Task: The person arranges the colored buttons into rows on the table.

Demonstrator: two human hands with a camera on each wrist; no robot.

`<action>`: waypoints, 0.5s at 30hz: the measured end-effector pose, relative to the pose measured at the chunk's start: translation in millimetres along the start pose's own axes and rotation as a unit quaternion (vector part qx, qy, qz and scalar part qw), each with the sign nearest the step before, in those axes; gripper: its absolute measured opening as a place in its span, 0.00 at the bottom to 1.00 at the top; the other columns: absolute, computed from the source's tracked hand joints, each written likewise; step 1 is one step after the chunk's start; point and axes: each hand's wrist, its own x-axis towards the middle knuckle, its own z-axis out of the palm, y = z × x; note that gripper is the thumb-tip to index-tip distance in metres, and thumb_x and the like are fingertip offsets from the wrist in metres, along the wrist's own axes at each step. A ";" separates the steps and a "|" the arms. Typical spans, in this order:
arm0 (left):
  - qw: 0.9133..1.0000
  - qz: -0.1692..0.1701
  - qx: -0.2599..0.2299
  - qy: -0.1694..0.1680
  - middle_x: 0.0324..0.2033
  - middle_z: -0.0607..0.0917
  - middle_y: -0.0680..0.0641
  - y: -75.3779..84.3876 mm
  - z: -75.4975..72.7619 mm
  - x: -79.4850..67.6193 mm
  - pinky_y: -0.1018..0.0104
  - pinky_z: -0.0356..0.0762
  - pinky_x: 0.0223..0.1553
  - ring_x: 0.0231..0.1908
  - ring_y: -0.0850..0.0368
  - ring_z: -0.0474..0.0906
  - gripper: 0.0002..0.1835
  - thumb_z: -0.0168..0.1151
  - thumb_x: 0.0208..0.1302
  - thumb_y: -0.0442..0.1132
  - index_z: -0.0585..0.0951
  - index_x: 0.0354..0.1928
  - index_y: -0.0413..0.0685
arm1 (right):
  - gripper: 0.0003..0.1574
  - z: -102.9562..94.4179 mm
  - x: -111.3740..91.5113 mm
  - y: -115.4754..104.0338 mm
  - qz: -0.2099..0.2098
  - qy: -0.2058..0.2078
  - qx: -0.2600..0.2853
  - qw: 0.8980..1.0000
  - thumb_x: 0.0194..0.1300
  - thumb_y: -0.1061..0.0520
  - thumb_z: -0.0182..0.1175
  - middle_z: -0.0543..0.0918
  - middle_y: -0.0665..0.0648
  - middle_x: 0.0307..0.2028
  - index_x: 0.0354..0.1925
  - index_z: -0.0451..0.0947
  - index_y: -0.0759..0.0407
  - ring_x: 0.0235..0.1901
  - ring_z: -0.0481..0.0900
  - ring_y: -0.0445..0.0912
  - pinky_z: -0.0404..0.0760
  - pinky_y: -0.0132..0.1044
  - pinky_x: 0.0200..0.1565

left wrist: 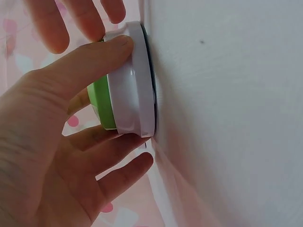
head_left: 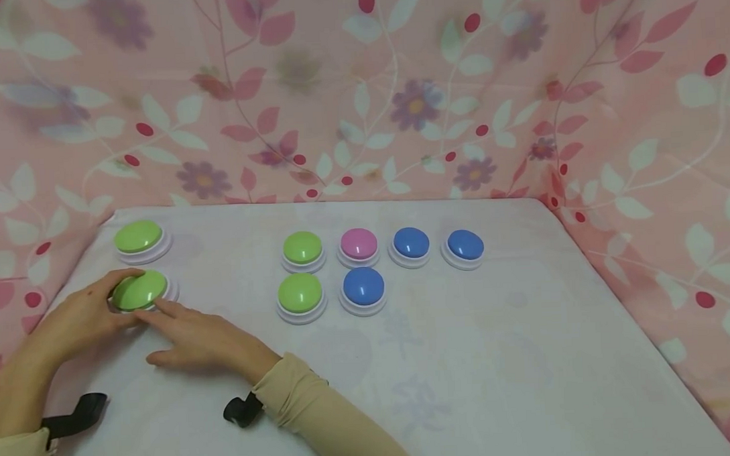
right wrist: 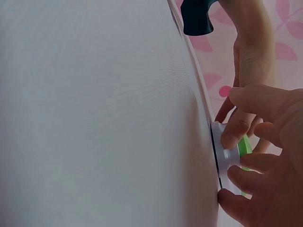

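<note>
A green dome push button [head_left: 140, 289] with a white round base stands at the left of the table. My left hand [head_left: 85, 325] grips it, thumb on the near side of the white base [left wrist: 125, 90] and fingers around the far side. Beside it, my right hand [head_left: 202, 338] reaches in from the right with loosely extended fingers at the base's near right side. In the right wrist view those fingers [right wrist: 244, 179] lie against or very close to the button [right wrist: 231, 158]; contact is hard to tell. Just behind stands another green button [head_left: 138, 237].
Mid-table stand two more green buttons [head_left: 302, 248] [head_left: 299, 294], a pink one [head_left: 359, 244] and three blue ones [head_left: 411, 244] [head_left: 465, 245] [head_left: 364, 287]. A white cloth [head_left: 526, 356] covers the table. Pink floral fabric [head_left: 348, 94] hangs behind and at both sides.
</note>
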 end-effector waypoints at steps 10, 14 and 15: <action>1.000 0.001 -0.015 0.016 0.53 0.73 0.20 -0.2 0.5 -0.1 0.27 0.65 0.48 0.49 0.21 0.71 0.38 0.75 0.53 0.43 0.68 0.63 0.39 | 0.47 -1.6 -1.9 0.6 -0.008 0.002 0.003 1.000 0.70 0.34 0.53 0.43 0.39 0.78 0.78 0.42 0.31 0.73 0.45 0.28 0.63 0.26 0.65; 0.999 -0.014 -0.021 0.020 0.53 0.73 0.20 1.8 -2.2 -1.5 0.27 0.66 0.47 0.47 0.24 0.72 0.40 0.74 0.54 0.50 0.68 0.64 0.39 | 0.49 -4.5 -0.9 2.4 -0.012 0.009 0.015 1.000 0.70 0.35 0.54 0.41 0.39 0.78 0.78 0.40 0.33 0.73 0.42 0.29 0.61 0.26 0.66; 0.999 -0.017 -0.025 0.022 0.52 0.73 0.21 2.7 -3.3 -1.8 0.28 0.67 0.46 0.46 0.25 0.72 0.41 0.74 0.55 0.51 0.68 0.65 0.38 | 0.49 -5.4 -0.7 2.8 -0.013 0.012 0.018 1.000 0.70 0.35 0.54 0.41 0.39 0.78 0.78 0.40 0.33 0.74 0.43 0.30 0.62 0.26 0.66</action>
